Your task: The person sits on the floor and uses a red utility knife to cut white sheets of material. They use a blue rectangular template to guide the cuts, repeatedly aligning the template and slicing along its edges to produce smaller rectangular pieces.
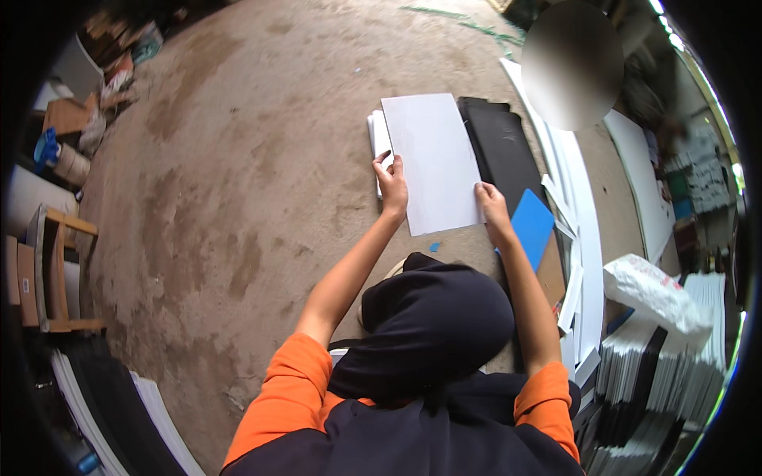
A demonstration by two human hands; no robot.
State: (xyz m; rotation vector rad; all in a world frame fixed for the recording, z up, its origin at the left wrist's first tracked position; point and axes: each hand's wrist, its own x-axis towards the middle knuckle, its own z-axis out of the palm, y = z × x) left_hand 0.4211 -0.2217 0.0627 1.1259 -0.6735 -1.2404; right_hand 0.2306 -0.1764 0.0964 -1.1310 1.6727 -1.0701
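A white rectangular sheet (pixel 435 163) is held out in front of me, tilted slightly, between both hands. My left hand (pixel 391 184) pinches its left edge, fingers bent. Lower down on the opposite edge, my right hand (pixel 494 208) grips it with the thumb on top. Partly covered by the sheet, a small white stack (pixel 378 131) lies on the floor to its left. Black flat sheets (pixel 508 147) lie just to its right. A blue flat piece (pixel 530 226) rests beside my right wrist, over a brown board (pixel 552 274).
Long white strips (pixel 583 230) run along the right. Behind them stand piled white and black sheets (pixel 651 365) with a white plastic-wrapped bundle (pixel 657 292) on top. A wooden frame (pixel 59 270) and more sheets (pixel 111 404) sit at left. A blurred person (pixel 571 63) is at upper right.
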